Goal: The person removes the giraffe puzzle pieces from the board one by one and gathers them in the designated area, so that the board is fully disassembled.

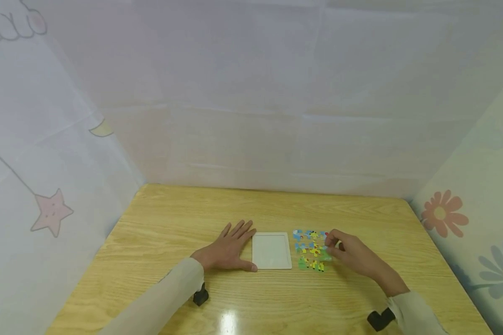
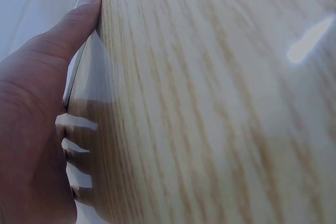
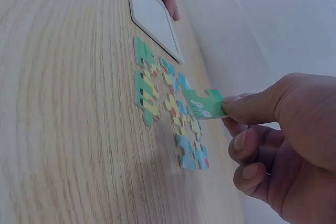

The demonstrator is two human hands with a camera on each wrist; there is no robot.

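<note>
My right hand [image 1: 352, 255] pinches a green jigsaw piece [image 3: 206, 104] with small white marks between thumb and index finger, raised above the table in the right wrist view. Its other fingers are curled in. Below and beside it lie several loose jigsaw pieces [image 1: 315, 251], blue, yellow and green, in rough rows. To their left is a flat white square puzzle frame [image 1: 271, 251] with nothing inside its rim. My left hand [image 1: 228, 250] lies with fingers spread at the frame's left edge, its thumb [image 2: 79, 22] touching near the lower corner.
A light wooden table [image 1: 167, 218] carries everything. Pale cloth walls [image 1: 243, 116] stand at its back and both sides, printed with a pink star [image 1: 52, 212] and flowers [image 1: 444, 213]. Black straps show at both wrists.
</note>
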